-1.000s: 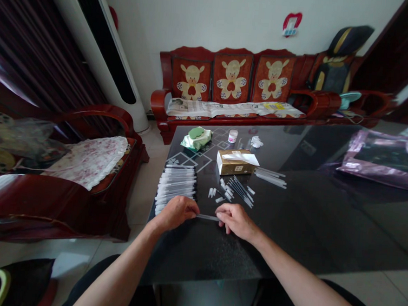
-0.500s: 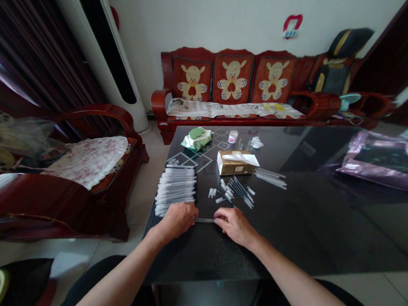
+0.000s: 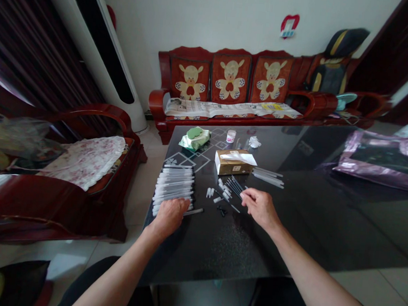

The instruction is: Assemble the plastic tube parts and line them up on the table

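Note:
My left hand is closed over one end of a pen, whose dark tip sticks out to the right on the table. Just beyond it lies a row of white translucent pens, side by side with dark ends to the right. My right hand has its fingers pinched at the near ends of a bundle of dark thin pen refills; what they grip is hidden. To its left are a loose refill, several short white caps and small black plugs.
Behind the refills stands a gold tissue box, with clear tubes to its right. Farther back are a green wipes pack, a small jar and crumpled tissue. A purple-edged bag lies on the table's right.
My hands held a pen between them; they have since parted. The left has taken it toward the row, while the right has moved right and away from me to the refills. Black plugs now show.

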A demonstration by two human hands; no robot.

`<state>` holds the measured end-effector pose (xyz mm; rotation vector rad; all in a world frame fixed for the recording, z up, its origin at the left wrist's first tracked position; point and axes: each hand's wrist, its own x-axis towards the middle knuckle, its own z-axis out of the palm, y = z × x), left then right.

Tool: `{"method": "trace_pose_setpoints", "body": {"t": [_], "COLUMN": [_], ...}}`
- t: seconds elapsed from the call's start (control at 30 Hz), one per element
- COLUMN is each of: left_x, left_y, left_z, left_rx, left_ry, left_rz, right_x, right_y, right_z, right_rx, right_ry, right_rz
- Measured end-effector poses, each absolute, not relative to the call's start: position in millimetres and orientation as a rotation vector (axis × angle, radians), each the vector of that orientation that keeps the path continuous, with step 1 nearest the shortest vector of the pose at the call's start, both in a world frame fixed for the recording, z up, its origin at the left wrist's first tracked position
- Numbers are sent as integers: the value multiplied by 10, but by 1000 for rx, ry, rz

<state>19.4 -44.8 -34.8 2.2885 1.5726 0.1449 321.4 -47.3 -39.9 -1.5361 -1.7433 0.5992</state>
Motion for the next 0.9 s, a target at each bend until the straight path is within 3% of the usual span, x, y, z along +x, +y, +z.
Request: {"method": "trace_pose_setpoints", "body": {"t": [0.2,0.37,0.9], "left_x": [276,325,386], "left_y": [-463,-453,-353], "left_z": [-240,-289,-470], "left_rx": [2384,2457,2339], "left_ry": [1630,1594,1444], "left_rz": [-102,-95,689], "right_x": [3317,3224,3041], "right_y": [-424,-437,-451], "right_z": [-430,-510,-593], "right_rx": [-1700,-1827,-2001], "right_ry": [-1854,-2027,-2198], "right_rz": [531,507,356]}}
